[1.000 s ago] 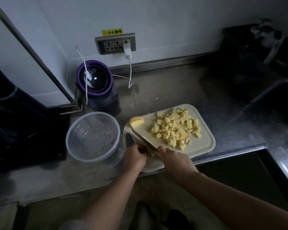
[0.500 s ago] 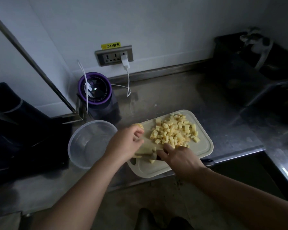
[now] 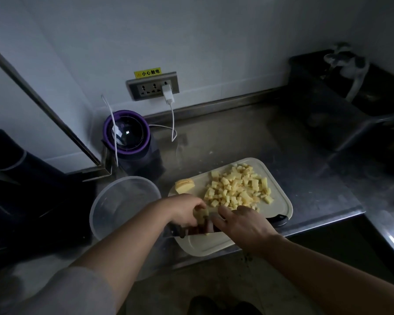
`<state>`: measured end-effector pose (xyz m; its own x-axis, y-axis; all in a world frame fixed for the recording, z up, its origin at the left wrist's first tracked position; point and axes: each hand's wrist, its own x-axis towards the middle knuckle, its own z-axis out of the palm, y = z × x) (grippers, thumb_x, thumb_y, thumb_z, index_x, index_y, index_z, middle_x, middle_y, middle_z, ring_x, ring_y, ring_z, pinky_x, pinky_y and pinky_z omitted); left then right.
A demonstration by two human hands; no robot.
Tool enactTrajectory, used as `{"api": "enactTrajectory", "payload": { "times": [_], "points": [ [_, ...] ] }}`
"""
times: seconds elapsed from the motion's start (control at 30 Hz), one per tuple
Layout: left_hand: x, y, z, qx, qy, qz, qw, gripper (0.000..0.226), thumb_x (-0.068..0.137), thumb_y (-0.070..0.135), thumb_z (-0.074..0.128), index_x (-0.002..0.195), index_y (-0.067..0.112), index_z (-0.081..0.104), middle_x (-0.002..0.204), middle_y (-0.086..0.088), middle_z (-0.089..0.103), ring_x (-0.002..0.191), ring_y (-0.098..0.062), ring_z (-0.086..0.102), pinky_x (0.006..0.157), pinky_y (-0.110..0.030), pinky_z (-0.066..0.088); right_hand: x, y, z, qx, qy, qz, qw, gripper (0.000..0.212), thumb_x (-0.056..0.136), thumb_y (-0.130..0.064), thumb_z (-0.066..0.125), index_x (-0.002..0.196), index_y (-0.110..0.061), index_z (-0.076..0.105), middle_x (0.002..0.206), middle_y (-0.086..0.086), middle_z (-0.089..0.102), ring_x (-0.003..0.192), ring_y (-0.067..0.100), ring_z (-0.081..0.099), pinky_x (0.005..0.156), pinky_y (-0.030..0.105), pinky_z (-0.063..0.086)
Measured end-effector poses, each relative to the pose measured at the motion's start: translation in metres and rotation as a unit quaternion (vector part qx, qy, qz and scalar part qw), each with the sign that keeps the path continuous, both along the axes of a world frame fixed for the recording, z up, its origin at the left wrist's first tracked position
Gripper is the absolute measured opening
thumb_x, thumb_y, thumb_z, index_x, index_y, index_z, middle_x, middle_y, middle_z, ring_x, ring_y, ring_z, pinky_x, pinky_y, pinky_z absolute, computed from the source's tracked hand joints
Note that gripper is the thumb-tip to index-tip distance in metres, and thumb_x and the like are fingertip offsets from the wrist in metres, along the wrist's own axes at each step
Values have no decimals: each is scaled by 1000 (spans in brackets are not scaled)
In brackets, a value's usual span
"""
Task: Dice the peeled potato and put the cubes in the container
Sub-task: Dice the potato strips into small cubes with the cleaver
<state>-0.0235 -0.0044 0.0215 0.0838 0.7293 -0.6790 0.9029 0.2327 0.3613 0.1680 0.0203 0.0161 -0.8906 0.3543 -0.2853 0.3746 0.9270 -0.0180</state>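
Potato piece (image 3: 201, 214), pale yellow, sits pinched in the left hand's (image 3: 184, 210) curled fingers, its long axis hidden. Right hand (image 3: 246, 223) grips the knife (image 3: 175, 230), blade pointing left.

"Where are the hands?"

"Both arms come in from the bottom. The left hand (image 3: 184, 211) and the right hand (image 3: 245, 226) are close together over the front edge of the cutting board (image 3: 205, 245)."

"What is the left one doing?"

"Its fingers curl down and pinch a potato piece (image 3: 201, 214)."

"And the right?"

"It's palm down, wrapped round the knife (image 3: 180, 231). Its pointer finger pokes forward."
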Motion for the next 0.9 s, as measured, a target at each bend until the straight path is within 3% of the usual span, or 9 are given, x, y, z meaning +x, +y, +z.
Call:
{"api": "enactTrajectory", "payload": {
  "times": [0.07, 0.2, 0.3, 0.4, 0.5, 0.57, 0.67, 0.8, 0.9],
  "points": [
    [1, 1, -3, 7, -1, 3, 1000, 62, 87, 16, 64, 142, 30, 40, 138, 1, 48, 118, -17, 51, 94, -33, 48, 2, 2, -2, -6, 10, -5, 1000, 46, 98, -7, 45, 143, -13, 35, 132, 14, 41, 89, 31, 57, 68, 36, 36],
    [4, 3, -13, 30, 0, 16, 999, 58, 84, 16, 64, 137, 29, 45, 131, 2, 51, 110, -16, 53, 91, -34, 49, 7, 5, -2, 0, -9, -7, 1000, 46, 99, -6, 40, 144, -13, 31, 135, 14, 37, 90, 31, 57, 75, 38, 40],
    [4, 1, -21, 59, 31, 2, 998, 58, 83, 17, 64, 137, 30, 45, 133, 5, 46, 110, -16, 52, 92, -37, 49, 15, 6, -2, -7, -19, -1, 1000, 45, 97, -7, 47, 140, -15, 34, 130, 14, 41, 84, 29, 58, 76, 41, 50],
    [2, -1, -25, 85, 56, -15, 995, 60, 85, 17, 64, 140, 29, 43, 136, 6, 41, 114, -18, 50, 95, -38, 47, 24, 9, 6, 19, -4, 14, 1000, 52, 76, -12, 76, 123, -17, 56, 111, 8, 57, 59, 18, 57, 55, 30, 46],
    [1, -5, -28, 112, 79, -39, 990, 60, 85, 16, 65, 139, 29, 42, 137, 6, 40, 118, -18, 48, 97, -38, 45, 34, 11, 12, 23, -36, 24, 999, 48, 93, -8, 56, 137, -15, 40, 127, 10, 44, 82, 23, 58, 68, 32, 39],
    [1, -8, -29, 127, 81, -36, 988, 58, 87, 15, 63, 139, 29, 42, 139, 5, 38, 119, -19, 47, 98, -38, 45, 44, 16, 18, 25, -41, 17, 999, 47, 97, -8, 49, 139, -16, 32, 129, 9, 39, 91, 24, 56, 75, 34, 44],
    [-1, -12, -28, 152, 72, -7, 986, 56, 89, 11, 60, 139, 28, 43, 143, 5, 36, 123, -21, 46, 99, -39, 44, 62, 24, 23, 24, -40, -8, 999, 51, 97, -13, 50, 142, -21, 29, 131, 4, 37, 95, 22, 54, 84, 35, 49],
    [-8, -15, -21, 197, 75, 42, 977, 45, 89, 12, 60, 131, 26, 52, 140, 5, 40, 119, -18, 50, 95, -36, 46, 84, 28, 21, 38, -4, -70, 997, 54, 96, -17, 54, 143, -29, 30, 131, -1, 39, 91, 17, 55, 80, 33, 51],
    [-2, -21, -16, 220, 92, -36, 971, 36, 89, 23, 63, 124, 28, 56, 132, 6, 43, 118, -17, 48, 95, -33, 44, 92, 25, 16, 36, 57, -149, 987, 45, 98, -18, 49, 141, -29, 38, 132, -5, 43, 88, 15, 58, 77, 30, 52]
  ]
}}
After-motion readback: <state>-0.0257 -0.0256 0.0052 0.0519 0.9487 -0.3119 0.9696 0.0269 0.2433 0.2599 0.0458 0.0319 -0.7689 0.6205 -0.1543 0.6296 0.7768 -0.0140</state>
